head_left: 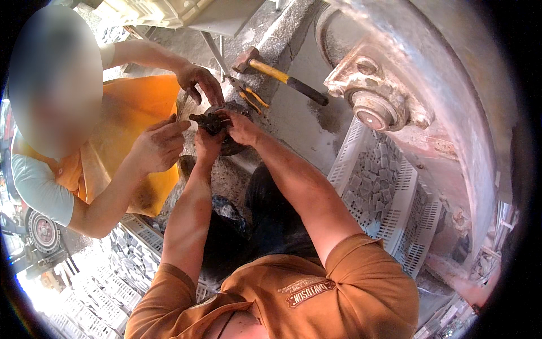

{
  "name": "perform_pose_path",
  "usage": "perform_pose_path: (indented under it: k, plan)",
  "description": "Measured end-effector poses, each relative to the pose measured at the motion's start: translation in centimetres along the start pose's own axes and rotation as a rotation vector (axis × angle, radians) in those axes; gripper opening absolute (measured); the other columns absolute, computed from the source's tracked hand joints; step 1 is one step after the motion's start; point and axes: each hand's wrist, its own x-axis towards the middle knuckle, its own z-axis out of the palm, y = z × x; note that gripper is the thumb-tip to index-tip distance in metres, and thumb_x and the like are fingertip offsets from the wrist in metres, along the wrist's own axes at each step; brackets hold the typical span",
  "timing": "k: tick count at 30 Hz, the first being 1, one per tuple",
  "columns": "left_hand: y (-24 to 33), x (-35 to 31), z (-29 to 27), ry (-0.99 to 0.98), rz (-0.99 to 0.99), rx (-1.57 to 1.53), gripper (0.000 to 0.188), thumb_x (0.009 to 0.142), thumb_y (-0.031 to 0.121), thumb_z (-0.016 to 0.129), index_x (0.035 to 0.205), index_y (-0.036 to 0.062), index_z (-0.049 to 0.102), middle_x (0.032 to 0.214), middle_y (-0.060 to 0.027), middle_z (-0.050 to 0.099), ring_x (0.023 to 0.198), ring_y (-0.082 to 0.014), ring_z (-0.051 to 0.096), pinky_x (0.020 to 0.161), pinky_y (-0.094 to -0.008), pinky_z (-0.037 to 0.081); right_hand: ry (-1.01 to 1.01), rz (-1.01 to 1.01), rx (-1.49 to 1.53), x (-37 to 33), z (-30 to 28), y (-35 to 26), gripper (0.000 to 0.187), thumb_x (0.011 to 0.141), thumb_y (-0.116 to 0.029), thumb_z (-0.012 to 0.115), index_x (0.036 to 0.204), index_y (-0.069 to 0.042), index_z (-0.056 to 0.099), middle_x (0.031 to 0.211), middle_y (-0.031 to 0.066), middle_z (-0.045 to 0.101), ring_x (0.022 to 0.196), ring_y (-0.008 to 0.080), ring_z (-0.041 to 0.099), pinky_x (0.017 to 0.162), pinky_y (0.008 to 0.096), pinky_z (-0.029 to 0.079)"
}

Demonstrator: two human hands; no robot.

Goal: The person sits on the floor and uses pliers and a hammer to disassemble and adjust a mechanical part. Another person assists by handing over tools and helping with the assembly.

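A dark, greasy metal part is gripped between my two hands at the middle of the view. My left hand closes on its near side, thumb against it. The fingers of my right hand curl over its right side. A round dark metal piece lies right below and behind them; I cannot tell whether the two are joined. Across from me, a co-worker's blackened hand reaches down to the round piece's far edge. Their other hand, fingers pinched on something thin, hovers left of my hands.
A hammer with a yellow and black handle and orange-handled pliers lie beyond my hands. On the right loom a large machine with a bearing housing and a white crate of grey pieces. The co-worker's orange apron borders the left.
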Motion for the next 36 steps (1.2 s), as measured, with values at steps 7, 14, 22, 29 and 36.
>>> perform_pose_path:
  k: [7,14,22,29,36]
  plan:
    - [1.2,-0.2,0.9,0.016,-0.007,0.104,0.04,0.075,0.02,0.073,0.109,0.0012,0.062,0.097,-0.0173,0.07,0.094,-0.0305,0.068,0.079,-0.0379,0.051,0.123,0.092,-0.215,-0.9,0.2,3.9,0.046,0.081,0.006,0.046,0.126,0.0,0.05,0.12,0.0173,0.062,0.114,0.0281,0.06,0.1,0.0377,0.045]
    - [0.7,-0.1,-0.1,0.036,-0.054,0.134,0.041,0.077,0.023,0.074,0.108,-0.0009,0.062,0.096,-0.0182,0.07,0.094,-0.0319,0.068,0.079,-0.0388,0.051,-0.025,0.016,-0.016,-0.5,-1.5,-2.1,0.043,0.085,-0.007,0.053,0.127,0.0,0.05,0.122,0.0187,0.061,0.115,0.0292,0.059,0.1,0.0365,0.044]
    - [1.8,-0.5,0.8,0.016,-0.12,0.174,0.038,0.081,0.026,0.072,0.106,-0.0017,0.062,0.098,-0.019,0.07,0.094,-0.0297,0.068,0.078,-0.0379,0.051,0.015,0.065,-0.204,-0.6,-1.5,1.3,0.045,0.084,-0.012,0.058,0.128,-0.004,0.052,0.125,0.0183,0.059,0.115,0.0314,0.058,0.099,0.0372,0.045]
    - [-3.0,1.4,1.4,0.054,0.25,-0.302,0.027,0.085,0.021,0.069,0.1,0.0008,0.061,0.089,-0.0151,0.066,0.085,-0.027,0.065,0.076,-0.0359,0.05,-0.095,0.047,-0.15,-0.6,-1.0,-4.1,0.058,0.084,-0.018,0.065,0.137,-0.007,0.044,0.129,0.0159,0.058,0.115,0.0263,0.059,0.099,0.0355,0.046]
    - [3.1,-0.8,0.6,-0.053,-0.022,0.096,0.025,0.087,0.021,0.065,0.101,0.0008,0.059,0.095,-0.015,0.064,0.087,-0.0302,0.062,0.081,-0.0377,0.049,-0.057,0.118,-0.072,-2.0,-1.7,-1.0,0.07,0.083,-0.023,0.072,0.143,-0.009,0.038,0.13,0.0123,0.058,0.116,0.0209,0.058,0.1,0.0324,0.045]
